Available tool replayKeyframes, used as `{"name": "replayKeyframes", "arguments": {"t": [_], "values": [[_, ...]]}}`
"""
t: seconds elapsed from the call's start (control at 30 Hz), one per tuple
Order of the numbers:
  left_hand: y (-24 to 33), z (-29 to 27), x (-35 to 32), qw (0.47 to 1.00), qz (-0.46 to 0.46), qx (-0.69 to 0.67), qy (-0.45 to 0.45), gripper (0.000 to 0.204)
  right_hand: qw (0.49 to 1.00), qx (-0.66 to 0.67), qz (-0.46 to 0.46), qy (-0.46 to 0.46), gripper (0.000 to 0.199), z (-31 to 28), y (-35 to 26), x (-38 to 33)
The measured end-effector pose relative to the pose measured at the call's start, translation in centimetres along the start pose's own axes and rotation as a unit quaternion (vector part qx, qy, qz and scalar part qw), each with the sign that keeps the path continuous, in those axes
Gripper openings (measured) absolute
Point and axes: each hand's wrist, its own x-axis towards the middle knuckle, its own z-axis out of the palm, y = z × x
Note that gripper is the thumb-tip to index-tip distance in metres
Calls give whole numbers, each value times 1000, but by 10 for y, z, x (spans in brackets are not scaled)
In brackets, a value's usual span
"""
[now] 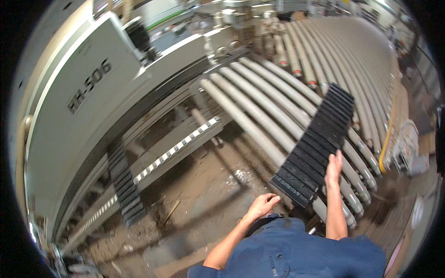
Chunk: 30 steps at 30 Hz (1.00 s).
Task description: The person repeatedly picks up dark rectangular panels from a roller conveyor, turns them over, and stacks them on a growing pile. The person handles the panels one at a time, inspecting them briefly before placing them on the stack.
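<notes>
right hand [333,167] flat on black ribbed rubber mat [320,139], long axis running away | left hand [263,204] loosely curled, empty, beside near end

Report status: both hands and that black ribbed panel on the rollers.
Left hand open, at near end of black ribbed panel. Right hand flat on its right edge. Panel lies across grey rollers. Nothing on top.

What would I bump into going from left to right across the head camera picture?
Big grey machine → striped bar → left hand → black ribbed mat → right hand → yellow rail.
</notes>
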Motion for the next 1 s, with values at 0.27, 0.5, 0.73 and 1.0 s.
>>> {"name": "replayKeyframes", "arguments": {"t": [0.27,0.5,0.73,1.0], "values": [[-86,-38,-58,973,-101,-76,192,40,983,-102,-153,-16,62,9,-42,22],[-209,-40,-105,916,-168,-136,337,42,969,-3,-171,-180,57,111,-75,4],[-265,-3,-155,791,-161,-419,417,36,863,-89,-226,-444,54,234,-78,-70],[-407,113,-212,608,-277,-524,528,43,631,-164,-404,-642,62,346,-57,-182]]}}
